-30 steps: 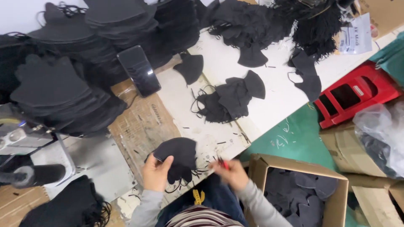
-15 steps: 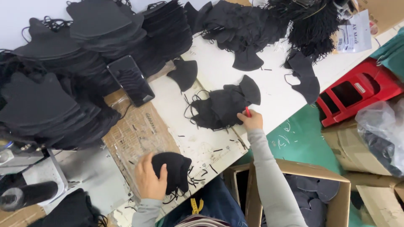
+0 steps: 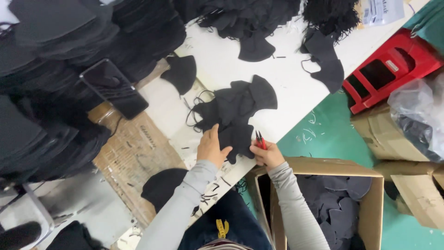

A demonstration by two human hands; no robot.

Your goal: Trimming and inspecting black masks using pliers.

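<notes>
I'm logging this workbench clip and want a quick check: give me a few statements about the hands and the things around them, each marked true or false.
1. The right hand holds small red snips. True.
2. The left hand rests on the dark phone. False: it touches a black mask piece; the phone lies apart, up left.
3. The cardboard box by the right arm holds black pieces. True.
4. The red plastic stool stands on the white table. False: it sits on the green floor.

Your right hand (image 3: 266,155) covers most of the red snips (image 3: 260,139) — only the tips show above your fingers (image 3: 257,149). Beneath your left hand (image 3: 210,148), the black mask (image 3: 238,139) is partly hidden. Far left of your fingers, the black stacks (image 3: 41,55) are cut off — uncountable.
</notes>
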